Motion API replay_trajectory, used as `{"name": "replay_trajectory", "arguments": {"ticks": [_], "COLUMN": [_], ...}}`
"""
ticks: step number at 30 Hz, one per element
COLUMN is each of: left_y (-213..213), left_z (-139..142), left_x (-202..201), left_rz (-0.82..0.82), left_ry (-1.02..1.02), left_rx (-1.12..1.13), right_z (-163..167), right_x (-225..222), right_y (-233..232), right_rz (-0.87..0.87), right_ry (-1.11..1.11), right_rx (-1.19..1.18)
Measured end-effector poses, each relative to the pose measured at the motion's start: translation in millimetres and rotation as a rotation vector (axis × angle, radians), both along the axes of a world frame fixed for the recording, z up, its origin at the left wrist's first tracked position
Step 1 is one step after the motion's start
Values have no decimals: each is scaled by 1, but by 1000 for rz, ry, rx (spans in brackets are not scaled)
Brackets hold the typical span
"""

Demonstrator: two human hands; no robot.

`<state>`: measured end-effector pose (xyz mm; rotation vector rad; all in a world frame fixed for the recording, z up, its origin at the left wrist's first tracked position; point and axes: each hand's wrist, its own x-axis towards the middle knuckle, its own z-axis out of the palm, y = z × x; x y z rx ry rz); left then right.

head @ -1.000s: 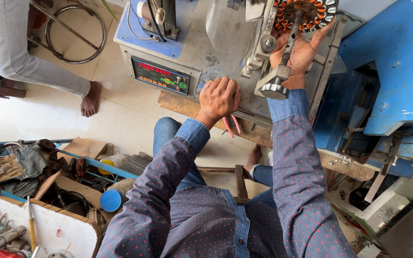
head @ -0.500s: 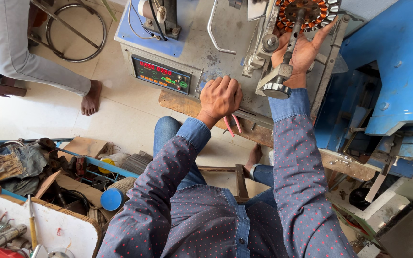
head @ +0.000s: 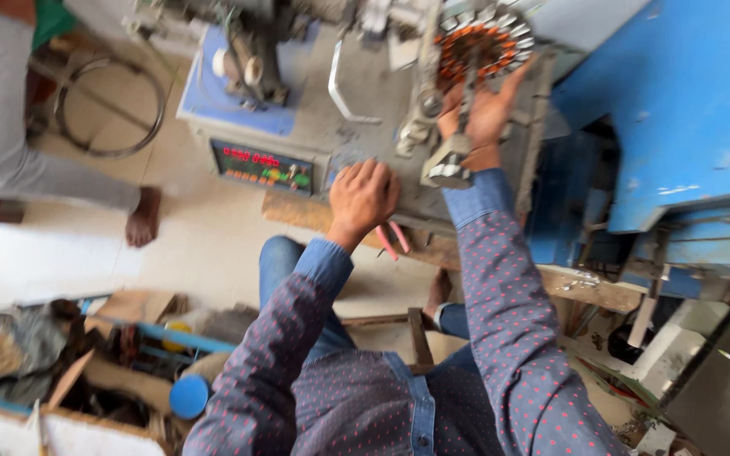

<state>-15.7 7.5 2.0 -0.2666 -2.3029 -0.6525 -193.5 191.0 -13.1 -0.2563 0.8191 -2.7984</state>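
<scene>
The sleeves (head: 500, 338) and shirt are dark blue-grey dotted with small red spots, their cuffs and collar band plain denim blue. The jeans (head: 285, 270) are blue. The stator (head: 483, 42) shows orange-copper windings between pale silver teeth. The winding machine (head: 365, 93) is dull grey with a light blue top panel, and its display (head: 262, 165) glows red and green on black. The frame (head: 669, 101) at the right is bright blue. The round lid (head: 189, 395) is blue.
</scene>
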Motion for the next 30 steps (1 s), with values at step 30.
{"name": "replay_trajectory", "arguments": {"ticks": [30], "left_y": [-26], "left_z": [115], "left_x": [-44], "left_rz": [-179], "left_ry": [-273], "left_rx": [48], "right_z": [31], "right_x": [14], "right_y": [-10], "right_rz": [166], "right_ry": [-82], "right_rx": [-175]}}
